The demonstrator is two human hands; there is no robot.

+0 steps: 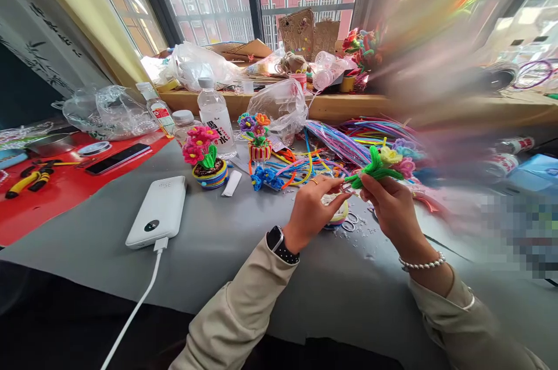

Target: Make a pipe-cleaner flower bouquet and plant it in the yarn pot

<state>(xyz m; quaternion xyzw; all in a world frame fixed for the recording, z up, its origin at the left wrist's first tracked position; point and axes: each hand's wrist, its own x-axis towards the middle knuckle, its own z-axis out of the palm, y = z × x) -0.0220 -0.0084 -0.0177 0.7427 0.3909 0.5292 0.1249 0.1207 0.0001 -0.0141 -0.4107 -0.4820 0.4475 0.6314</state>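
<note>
Hands meet above the grey table cover [218,242], both working one piece. The right hand [394,207] is closed around the green stem of a pipe-cleaner flower [378,165], thumb and forefinger pinching it low, with the yellow and pink blooms standing up and away from the knuckles. The left hand [311,207] comes in from the other side, fingertips pinched together at the stem's free green end, where the two hands almost touch. A smartwatch [276,242] sits on the left wrist, a bead bracelet [422,264] on the right.

Judgement on the step in hand: it looks like a wrapping or twisting of the stem. To do it well, the right hand should hold firm and still — close to the working point — while the left turns the loose end in tight, even coils, so the blooms are not crushed.

Surroundings: small scissors [349,222] lie just below and between the hands, partly hidden, beside a small round object I cannot identify. Loose pipe cleaners [349,143] spread beyond the fingertips. Left of the left hand stand two finished flower pots [208,158] and a water bottle [214,114]; nearer the sleeve lies a white power bank [159,210] with its cable. The area right of the right hand is blurred — nothing there can be reported.
</note>
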